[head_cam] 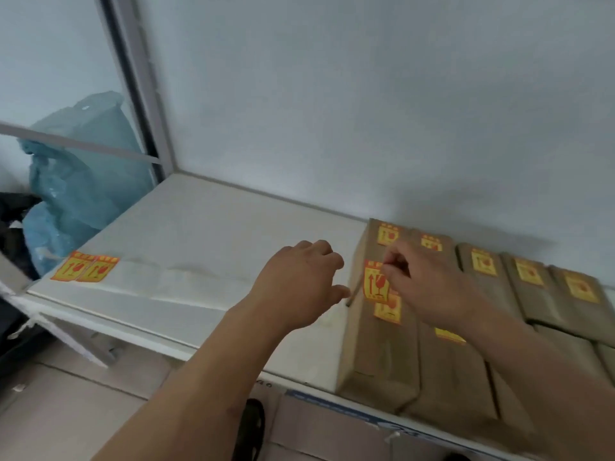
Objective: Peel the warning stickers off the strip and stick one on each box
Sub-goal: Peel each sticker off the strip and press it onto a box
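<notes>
Several brown paper-wrapped boxes [372,357] lie in two rows on the right of a white shelf [206,227]; most show a yellow-and-red warning sticker [484,262] on top. My right hand [429,281] pinches the upper corner of a loose sticker [375,281] just above the front-left box, overlapping in view another sticker [388,311] stuck on that box. My left hand [299,284] hovers beside the box's left edge, fingers loosely curled and holding nothing. The white backing strip [186,277] lies across the shelf with two stickers [86,268] on its left end.
A blue plastic bag [83,181] stands behind a metal frame post [143,88] at the left. The pale wall [366,111] backs the shelf. Cardboard cartons [83,410] sit below the shelf's front edge, and dark items [13,227] lie at the far left.
</notes>
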`<control>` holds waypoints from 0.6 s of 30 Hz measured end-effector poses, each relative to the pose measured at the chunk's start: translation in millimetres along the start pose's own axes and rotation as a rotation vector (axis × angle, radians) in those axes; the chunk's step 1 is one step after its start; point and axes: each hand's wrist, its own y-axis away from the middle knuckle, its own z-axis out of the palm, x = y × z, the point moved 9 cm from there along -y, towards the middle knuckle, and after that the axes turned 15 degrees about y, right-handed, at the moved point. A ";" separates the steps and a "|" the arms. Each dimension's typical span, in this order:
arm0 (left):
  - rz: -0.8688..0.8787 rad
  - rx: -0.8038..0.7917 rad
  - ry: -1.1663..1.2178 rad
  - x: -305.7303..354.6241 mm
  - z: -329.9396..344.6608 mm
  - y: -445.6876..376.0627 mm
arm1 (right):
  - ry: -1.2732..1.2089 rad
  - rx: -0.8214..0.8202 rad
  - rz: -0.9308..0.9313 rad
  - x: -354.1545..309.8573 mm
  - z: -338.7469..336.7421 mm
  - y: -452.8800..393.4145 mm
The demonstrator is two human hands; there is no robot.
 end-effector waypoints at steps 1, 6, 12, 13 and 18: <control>0.030 -0.013 0.005 15.4 7.4 -5.8 | 0.005 0.009 0.022 18.4 -5.7 10.8; 0.154 -0.048 0.038 90.4 41.1 -28.9 | -0.081 0.036 0.171 107.9 -23.6 63.5; 0.240 -0.143 0.052 164.2 84.0 -48.2 | -0.186 0.065 0.338 196.4 -31.8 110.9; 0.255 -0.164 0.041 174.4 92.0 -49.8 | -0.203 0.067 0.360 208.7 -31.6 116.8; 0.351 -0.273 -0.022 220.2 133.1 -51.8 | -0.217 0.057 0.414 259.3 -26.3 131.5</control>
